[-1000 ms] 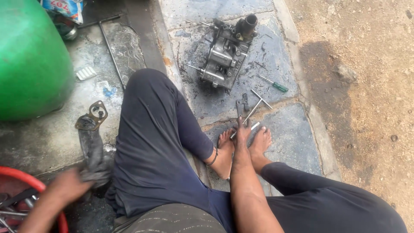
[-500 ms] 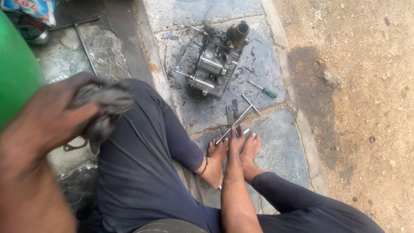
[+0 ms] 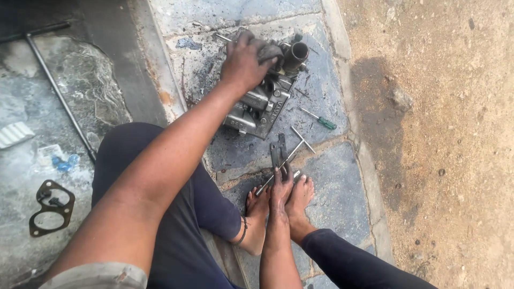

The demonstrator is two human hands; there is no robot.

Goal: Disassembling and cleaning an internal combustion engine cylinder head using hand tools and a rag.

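In the head view, the left hand [image 3: 243, 61] presses a dark rag [image 3: 266, 51] onto the top of the grey engine part [image 3: 262, 104], fingers closed around the cloth. The right hand [image 3: 281, 184] rests fingers together on a T-handle wrench [image 3: 292, 152], just below that part. A green screwdriver [image 3: 321, 120] lies right of the part; bare stone slab [image 3: 337, 187] and open dirt [image 3: 439, 134] extend farther right.

Green-handled screwdriver [image 3: 321, 120] on blue stone paving, dark gasket [image 3: 51, 208] on wet concrete, long metal rod [image 3: 59, 93], white ribbed piece [image 3: 15, 134]
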